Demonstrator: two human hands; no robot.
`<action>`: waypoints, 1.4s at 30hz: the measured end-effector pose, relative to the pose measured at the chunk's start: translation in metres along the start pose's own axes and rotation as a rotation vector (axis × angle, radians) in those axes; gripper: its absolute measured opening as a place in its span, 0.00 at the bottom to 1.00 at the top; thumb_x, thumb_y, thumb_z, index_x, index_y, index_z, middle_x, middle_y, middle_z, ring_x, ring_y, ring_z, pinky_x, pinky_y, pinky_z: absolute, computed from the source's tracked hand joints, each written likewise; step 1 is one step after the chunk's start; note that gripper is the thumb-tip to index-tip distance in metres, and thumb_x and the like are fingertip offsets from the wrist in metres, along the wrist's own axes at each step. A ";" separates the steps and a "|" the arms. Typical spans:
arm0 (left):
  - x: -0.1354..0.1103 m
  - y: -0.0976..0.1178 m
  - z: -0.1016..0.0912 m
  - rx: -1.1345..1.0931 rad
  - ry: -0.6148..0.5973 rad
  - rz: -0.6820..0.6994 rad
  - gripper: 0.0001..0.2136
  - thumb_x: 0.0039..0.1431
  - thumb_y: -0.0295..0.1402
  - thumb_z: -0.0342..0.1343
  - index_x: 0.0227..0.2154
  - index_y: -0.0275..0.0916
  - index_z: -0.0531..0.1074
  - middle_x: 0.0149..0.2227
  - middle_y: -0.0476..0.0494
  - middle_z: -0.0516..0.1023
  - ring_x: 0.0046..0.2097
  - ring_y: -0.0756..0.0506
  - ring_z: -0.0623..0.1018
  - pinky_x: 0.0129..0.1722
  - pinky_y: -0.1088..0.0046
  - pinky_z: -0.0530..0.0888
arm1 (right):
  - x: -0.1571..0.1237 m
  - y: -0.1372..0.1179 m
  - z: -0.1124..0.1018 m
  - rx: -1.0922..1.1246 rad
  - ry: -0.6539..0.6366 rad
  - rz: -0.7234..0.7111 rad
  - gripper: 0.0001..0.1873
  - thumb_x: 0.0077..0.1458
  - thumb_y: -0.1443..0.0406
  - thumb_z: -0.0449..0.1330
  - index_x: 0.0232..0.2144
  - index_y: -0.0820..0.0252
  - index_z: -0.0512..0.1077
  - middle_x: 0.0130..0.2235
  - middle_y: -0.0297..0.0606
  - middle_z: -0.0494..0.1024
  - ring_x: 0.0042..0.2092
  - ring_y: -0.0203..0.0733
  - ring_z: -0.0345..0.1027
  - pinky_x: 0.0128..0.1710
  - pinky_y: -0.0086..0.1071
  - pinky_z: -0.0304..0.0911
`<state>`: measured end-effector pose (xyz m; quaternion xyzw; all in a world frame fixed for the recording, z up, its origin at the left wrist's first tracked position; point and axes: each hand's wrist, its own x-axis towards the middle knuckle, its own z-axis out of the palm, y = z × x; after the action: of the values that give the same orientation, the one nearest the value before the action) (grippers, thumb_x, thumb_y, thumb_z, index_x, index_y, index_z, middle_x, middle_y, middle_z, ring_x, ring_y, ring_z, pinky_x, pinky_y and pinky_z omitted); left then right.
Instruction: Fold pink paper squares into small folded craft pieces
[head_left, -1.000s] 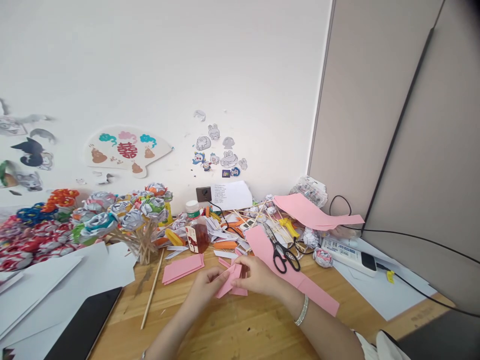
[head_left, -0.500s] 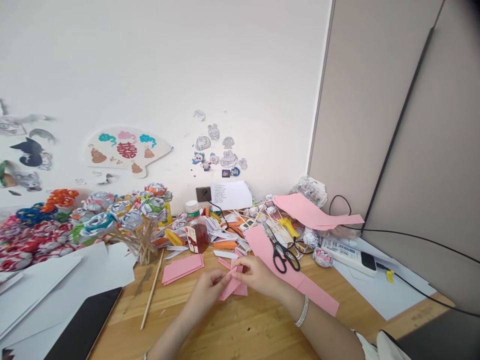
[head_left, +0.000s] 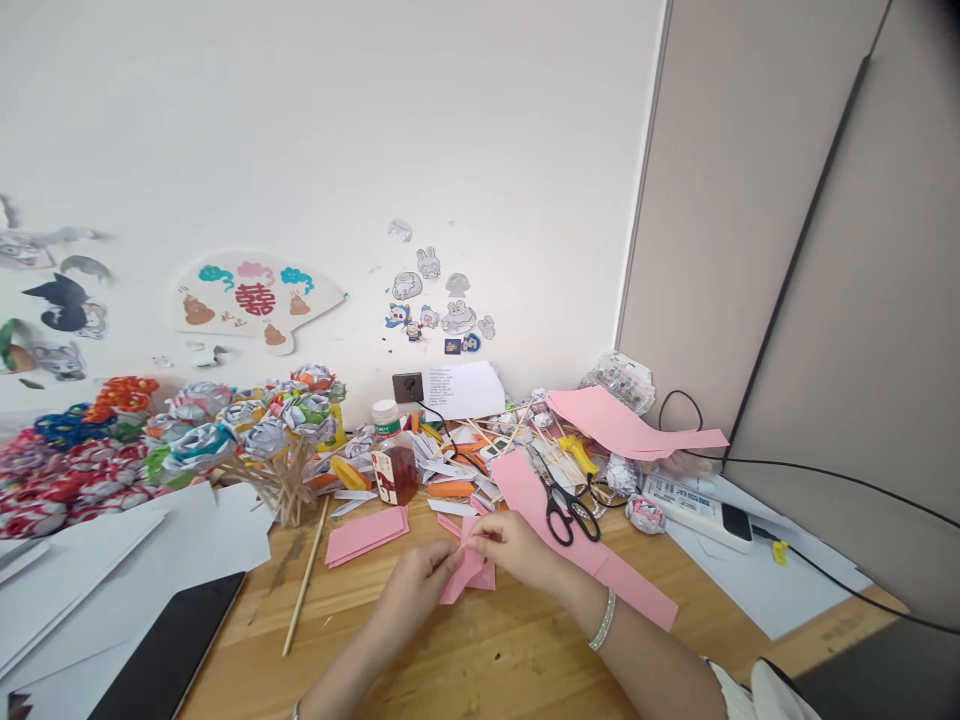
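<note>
Both my hands meet over a small folded pink paper at the middle of the wooden desk. My left hand pinches its lower left part. My right hand, with a silver bracelet on the wrist, pinches its upper edge with thumb and forefinger. A stack of pink paper rectangles lies just left of my hands. A long pink paper strip runs under my right forearm, with black scissors resting on it.
Paper roses on sticks fill the left back. A small bottle, paper scraps and skewers clutter the back. A wooden skewer, white sheets and a black tablet lie left. A power strip and cables sit right.
My hands have shifted slightly on the pink paper: the left hand slid a little lower and right, the right fingers closed on its upper edge. Nothing else moved.
</note>
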<state>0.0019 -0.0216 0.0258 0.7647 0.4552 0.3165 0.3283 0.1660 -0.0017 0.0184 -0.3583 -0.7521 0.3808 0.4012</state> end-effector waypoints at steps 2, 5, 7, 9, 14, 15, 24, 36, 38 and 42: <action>0.001 0.000 -0.002 -0.012 -0.027 -0.022 0.17 0.53 0.42 0.44 0.17 0.36 0.63 0.18 0.55 0.58 0.23 0.52 0.59 0.22 0.78 0.54 | 0.000 -0.003 -0.002 -0.006 -0.006 -0.012 0.09 0.49 0.67 0.53 0.21 0.63 0.69 0.21 0.30 0.65 0.26 0.32 0.57 0.25 0.24 0.52; 0.002 -0.001 -0.006 -0.059 -0.084 -0.056 0.18 0.52 0.45 0.45 0.16 0.36 0.62 0.17 0.55 0.58 0.21 0.52 0.60 0.22 0.78 0.55 | 0.000 -0.006 -0.005 -0.036 0.045 -0.029 0.09 0.49 0.67 0.53 0.19 0.63 0.67 0.21 0.30 0.64 0.25 0.32 0.57 0.25 0.25 0.52; 0.003 -0.001 -0.009 -0.106 -0.110 -0.065 0.18 0.51 0.46 0.46 0.16 0.36 0.63 0.17 0.55 0.60 0.21 0.52 0.62 0.22 0.78 0.57 | 0.001 -0.004 -0.007 -0.033 0.068 -0.034 0.10 0.49 0.67 0.53 0.19 0.63 0.67 0.21 0.31 0.64 0.25 0.33 0.58 0.25 0.25 0.52; 0.004 0.000 -0.013 -0.129 -0.112 -0.059 0.18 0.51 0.46 0.46 0.17 0.36 0.63 0.17 0.54 0.62 0.21 0.52 0.63 0.23 0.78 0.59 | 0.002 -0.001 -0.007 -0.020 0.085 -0.032 0.09 0.50 0.66 0.52 0.20 0.63 0.67 0.22 0.31 0.65 0.26 0.33 0.59 0.25 0.25 0.53; 0.004 0.003 -0.019 -0.095 -0.058 -0.002 0.16 0.51 0.44 0.46 0.20 0.36 0.67 0.20 0.52 0.66 0.25 0.50 0.65 0.26 0.77 0.61 | 0.006 0.010 -0.008 0.018 0.136 -0.014 0.09 0.49 0.65 0.53 0.21 0.63 0.66 0.23 0.33 0.66 0.27 0.34 0.61 0.26 0.26 0.55; 0.004 0.004 -0.019 -0.101 -0.064 0.006 0.16 0.52 0.43 0.46 0.21 0.36 0.68 0.21 0.52 0.67 0.26 0.50 0.66 0.27 0.77 0.62 | 0.006 0.012 -0.009 0.025 0.130 -0.015 0.09 0.49 0.64 0.53 0.22 0.63 0.66 0.23 0.33 0.66 0.27 0.34 0.61 0.27 0.26 0.56; 0.001 0.001 -0.014 -0.337 -0.177 -0.131 0.17 0.47 0.48 0.49 0.21 0.37 0.63 0.20 0.53 0.68 0.25 0.47 0.74 0.27 0.72 0.68 | 0.005 0.013 -0.012 0.056 0.090 -0.015 0.12 0.49 0.59 0.55 0.24 0.64 0.69 0.25 0.33 0.67 0.28 0.34 0.61 0.28 0.27 0.57; 0.007 -0.018 0.001 -0.352 -0.037 -0.113 0.16 0.46 0.47 0.52 0.25 0.37 0.64 0.19 0.53 0.69 0.23 0.51 0.69 0.23 0.77 0.62 | 0.008 0.021 0.001 0.240 0.057 0.034 0.16 0.49 0.54 0.54 0.28 0.63 0.65 0.24 0.31 0.64 0.25 0.33 0.59 0.25 0.26 0.56; 0.005 -0.017 0.002 -0.261 -0.016 -0.068 0.14 0.48 0.44 0.52 0.22 0.36 0.65 0.20 0.52 0.69 0.24 0.51 0.68 0.24 0.77 0.62 | 0.007 0.023 0.003 0.153 0.059 0.040 0.14 0.50 0.57 0.54 0.23 0.63 0.63 0.23 0.30 0.61 0.25 0.32 0.57 0.25 0.25 0.54; 0.004 -0.011 0.000 -0.207 0.039 -0.024 0.14 0.50 0.43 0.49 0.25 0.35 0.67 0.23 0.50 0.71 0.25 0.50 0.68 0.26 0.76 0.64 | 0.002 0.020 0.004 0.046 -0.085 0.039 0.07 0.51 0.63 0.53 0.29 0.62 0.66 0.22 0.28 0.60 0.24 0.30 0.54 0.23 0.23 0.51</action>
<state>-0.0021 -0.0139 0.0174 0.7148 0.4357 0.3727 0.4004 0.1667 0.0079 0.0000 -0.3472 -0.7524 0.4206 0.3695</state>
